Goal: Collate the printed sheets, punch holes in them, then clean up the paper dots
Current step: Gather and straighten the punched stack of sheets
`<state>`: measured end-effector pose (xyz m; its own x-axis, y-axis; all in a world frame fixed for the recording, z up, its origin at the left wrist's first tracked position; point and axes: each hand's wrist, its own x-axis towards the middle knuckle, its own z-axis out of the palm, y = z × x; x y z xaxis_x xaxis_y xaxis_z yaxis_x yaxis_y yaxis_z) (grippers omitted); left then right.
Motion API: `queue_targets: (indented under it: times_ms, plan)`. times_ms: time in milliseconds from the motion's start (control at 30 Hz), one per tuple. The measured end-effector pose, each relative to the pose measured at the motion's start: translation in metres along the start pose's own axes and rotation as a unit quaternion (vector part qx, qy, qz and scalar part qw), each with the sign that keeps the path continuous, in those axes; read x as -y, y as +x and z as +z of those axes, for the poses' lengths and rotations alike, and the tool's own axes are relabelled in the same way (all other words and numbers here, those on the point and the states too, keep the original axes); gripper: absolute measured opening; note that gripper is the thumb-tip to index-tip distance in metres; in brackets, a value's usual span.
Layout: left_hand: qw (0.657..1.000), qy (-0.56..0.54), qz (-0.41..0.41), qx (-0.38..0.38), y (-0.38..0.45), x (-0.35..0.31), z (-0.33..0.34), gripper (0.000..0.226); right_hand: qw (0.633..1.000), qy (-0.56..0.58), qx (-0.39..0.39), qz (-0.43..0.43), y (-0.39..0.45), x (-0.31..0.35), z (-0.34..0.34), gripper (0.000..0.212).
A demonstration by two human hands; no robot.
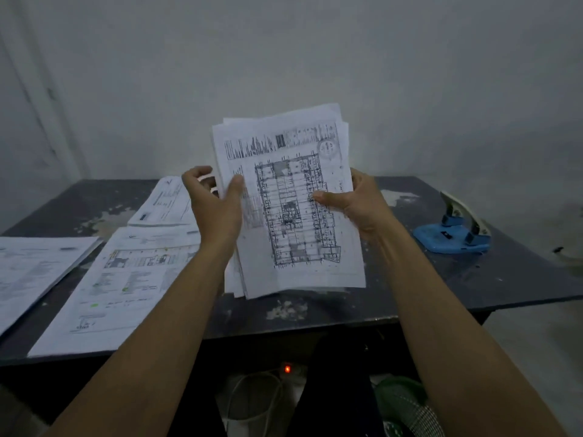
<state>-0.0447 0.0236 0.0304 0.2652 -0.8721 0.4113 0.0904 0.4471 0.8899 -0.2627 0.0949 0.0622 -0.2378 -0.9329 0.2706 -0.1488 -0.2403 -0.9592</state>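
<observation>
Both grips, left hand [217,203] and right hand [356,203], pinch an uneven stack of sheets [293,209] upright; advisable to tap its near edge square on the counter [441,279].

Sheaf of sheets [296,209] held above bench [441,279] centre, paper piles [126,279] at nine o'clock, hole punch [454,231] at three o'clock

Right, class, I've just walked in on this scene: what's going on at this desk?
A person holds a stack of printed sheets upright above the dark table, the left hand and the right hand each gripping a side edge. The top sheet shows a floor plan. The edges look uneven. More paper piles lie on the left of the table, and a blue hole punch sits untouched on the right.
</observation>
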Motion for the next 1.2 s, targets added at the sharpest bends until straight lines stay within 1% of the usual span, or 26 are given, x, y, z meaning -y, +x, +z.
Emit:
queue_targets:
  times_ms: [33, 100, 200, 333, 400, 500, 600, 667, 733, 833, 967, 1067, 1133, 1200]
  plan:
    - [1.000, -0.025, 0.011, -0.002, 0.003, -0.010, 0.003, 0.044, 0.999, -0.005, -0.018, -0.026, 0.000, 0.004, 0.001, 0.046]
    - [0.998, -0.039, 0.045, -0.004, 0.004, -0.027, 0.007, 0.045, 0.996, -0.012, -0.055, -0.069, -0.001, 0.009, 0.004, 0.045]
    - [0.997, -0.025, 0.078, 0.009, -0.002, -0.030, 0.005, 0.033, 0.992, -0.013, -0.084, -0.097, -0.007, 0.006, 0.009, 0.043]
    - [0.998, 0.017, 0.040, 0.054, -0.017, -0.003, -0.003, 0.015, 0.992, 0.010, -0.111, -0.051, -0.016, -0.018, 0.017, 0.031]
    - [0.996, 0.047, 0.046, 0.066, -0.020, 0.000, 0.000, 0.016, 0.992, 0.005, -0.117, -0.041, -0.017, -0.025, 0.020, 0.026]
    - [0.993, 0.061, 0.074, 0.067, -0.016, -0.011, 0.005, 0.015, 0.989, 0.004, -0.137, -0.057, -0.014, -0.018, 0.021, 0.032]
    - [0.990, 0.065, 0.110, 0.063, -0.013, -0.022, 0.008, 0.021, 0.986, 0.001, -0.147, -0.081, -0.010, -0.006, 0.016, 0.035]
    - [0.990, 0.053, 0.117, 0.063, -0.015, -0.025, 0.006, 0.024, 0.985, 0.010, -0.148, -0.084, -0.012, -0.005, 0.014, 0.036]
    - [0.991, 0.041, 0.110, 0.066, -0.018, -0.022, 0.005, 0.024, 0.985, 0.026, -0.151, -0.077, -0.015, -0.010, 0.014, 0.032]
    - [0.991, 0.045, 0.110, 0.063, -0.020, -0.019, 0.006, 0.019, 0.984, 0.014, -0.162, -0.072, -0.017, -0.018, 0.019, 0.023]
    - [0.991, 0.036, 0.124, 0.042, -0.019, -0.028, 0.011, 0.018, 0.979, 0.010, -0.175, -0.102, -0.014, -0.009, 0.023, 0.014]
    - [0.990, 0.014, 0.135, 0.030, -0.018, -0.035, 0.007, 0.014, 0.978, 0.010, -0.177, -0.110, -0.017, -0.007, 0.019, 0.018]
    - [0.990, 0.009, 0.132, 0.039, -0.018, -0.035, 0.004, 0.009, 0.981, 0.022, -0.167, -0.096, -0.020, -0.012, 0.016, 0.024]
    - [0.991, 0.005, 0.128, 0.048, -0.019, -0.034, 0.002, 0.010, 0.982, 0.027, -0.163, -0.092, -0.022, -0.018, 0.016, 0.029]
